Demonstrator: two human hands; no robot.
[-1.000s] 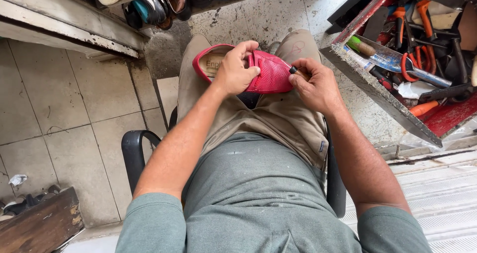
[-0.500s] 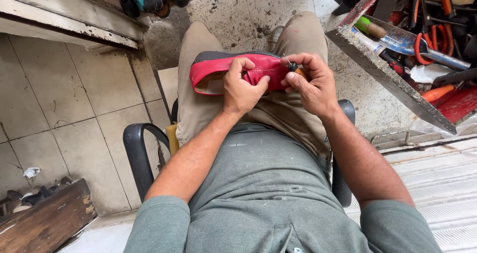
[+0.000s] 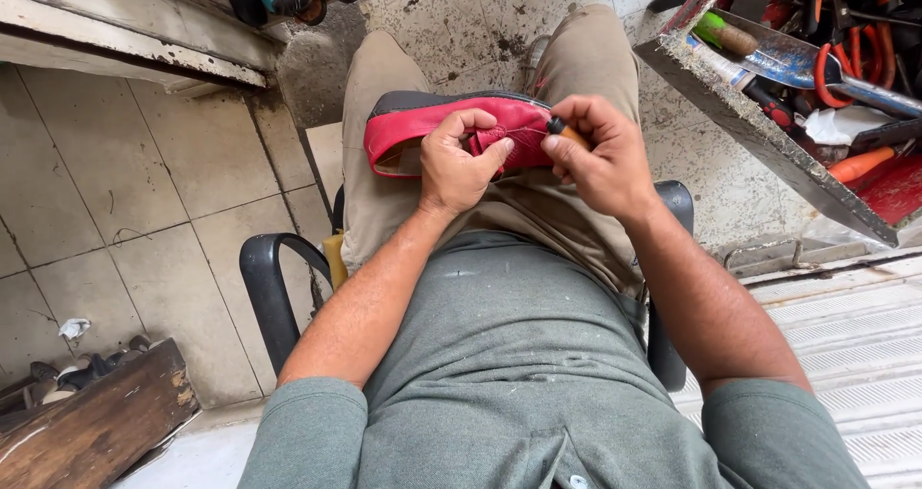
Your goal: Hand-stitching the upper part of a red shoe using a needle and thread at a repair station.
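A red shoe (image 3: 423, 124) with a dark sole lies on its side across my lap, over beige trousers. My left hand (image 3: 459, 162) grips its upper, thumb and fingers pinching the red leather near the middle. My right hand (image 3: 600, 158) is closed around a small tool with a wooden handle and dark tip (image 3: 562, 129), which it holds against the shoe's toe end. The tool's working end is hidden between my fingers and the leather.
I sit on a black-armed chair (image 3: 274, 292). A red metal toolbox (image 3: 768, 143) with pliers, a scraper and screwdrivers stands at the upper right. A wooden block (image 3: 91, 431) lies on the tiled floor at lower left. Shoes sit under a ledge at the top.
The shoe has been turned from sole-side-up to lying on its side and brought closer on my lap. Both hands shifted with it, and the right hand's tool now meets the toe end.
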